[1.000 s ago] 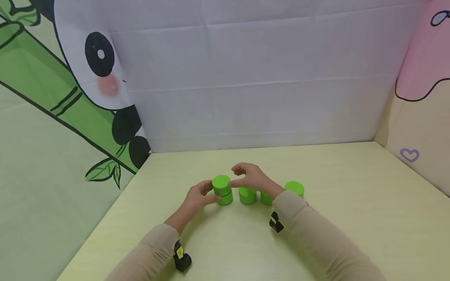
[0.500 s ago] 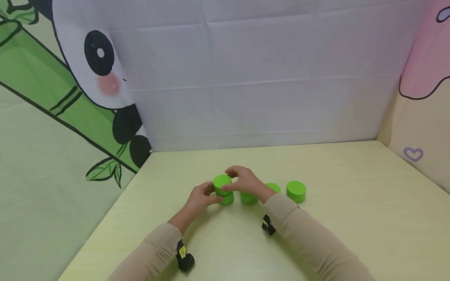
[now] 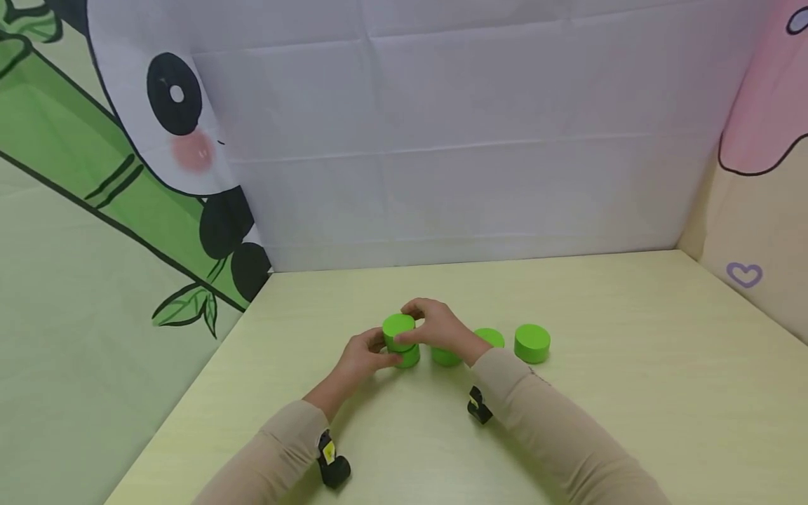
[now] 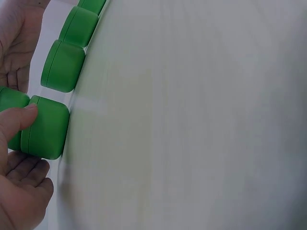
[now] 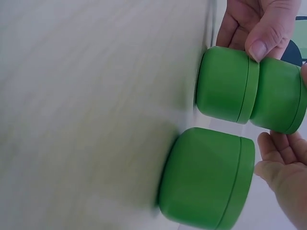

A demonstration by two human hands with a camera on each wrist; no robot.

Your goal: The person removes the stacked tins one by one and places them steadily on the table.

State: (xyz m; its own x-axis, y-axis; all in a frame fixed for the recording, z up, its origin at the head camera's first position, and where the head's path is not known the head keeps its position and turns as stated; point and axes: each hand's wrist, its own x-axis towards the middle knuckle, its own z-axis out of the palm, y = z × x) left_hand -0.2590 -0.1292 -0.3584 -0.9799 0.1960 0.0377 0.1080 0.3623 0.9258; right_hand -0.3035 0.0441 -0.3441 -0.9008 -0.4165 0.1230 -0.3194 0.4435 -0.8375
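Observation:
Two round green lidded jars stand one on the other in front of me. My left hand [image 3: 360, 360] grips the lower jar [image 4: 48, 127], its thumb lying across the side near the lid seam. The upper jar [image 3: 398, 332] sits upright on that lid, and my right hand [image 3: 440, 328] holds it from the right, thumb in front and fingers behind. In the right wrist view, the lower jar [image 5: 225, 86] and upper jar [image 5: 277, 96] touch end to end. Part of the right hand's grip is cut off there by the frame edge.
To the right of the stack stand three more green jars in a row: a near one [image 3: 445, 357], a middle one [image 3: 489, 338] partly behind my right wrist, and a far right one [image 3: 532, 344]. A pale wood-look table [image 3: 606, 315] meets a white cloth backdrop [image 3: 467, 203].
My right hand has moved left from beside the stack, and its thumb and fingers have come onto the upper jar. The left hand stays about the lower jar. Little differs over the last half second.

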